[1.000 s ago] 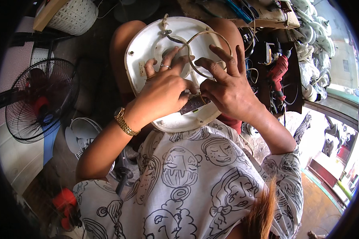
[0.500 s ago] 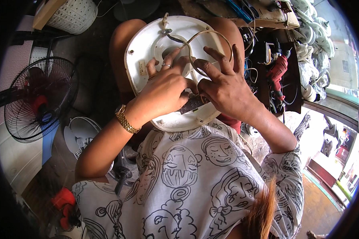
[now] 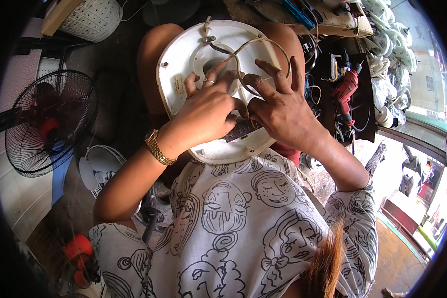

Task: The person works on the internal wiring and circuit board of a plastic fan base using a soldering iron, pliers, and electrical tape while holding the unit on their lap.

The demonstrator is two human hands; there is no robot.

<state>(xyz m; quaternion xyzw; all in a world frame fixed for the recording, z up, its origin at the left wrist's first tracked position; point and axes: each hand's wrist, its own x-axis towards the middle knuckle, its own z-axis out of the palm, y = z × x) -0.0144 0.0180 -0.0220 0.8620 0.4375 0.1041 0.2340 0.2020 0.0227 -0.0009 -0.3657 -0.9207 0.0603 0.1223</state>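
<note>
A white, rounded plastic housing [image 3: 183,57], possibly a fan base, rests across my lap with its hollow inside facing up. My left hand [image 3: 208,107] and my right hand [image 3: 283,109] meet over its near half. Thumb and forefinger of each hand close together beside a dark circuit board [image 3: 240,130], while the other fingers spread over the housing. Whatever small part the fingertips pinch is hidden under them. A beige cable [image 3: 286,52] loops over the housing near my right fingers, joining a dark lead by a small metal clamp [image 3: 209,39].
To the left stands a black fan [image 3: 49,124], with a grey appliance part [image 3: 102,169] near my left elbow. A red power drill [image 3: 346,89] lies at right, beside bagged white parts [image 3: 387,59]. A wooden bench [image 3: 327,25] with tools is at the far right.
The housing has shifted very slightly to the right. Both hands keep nearly the same pose over the circuit board.
</note>
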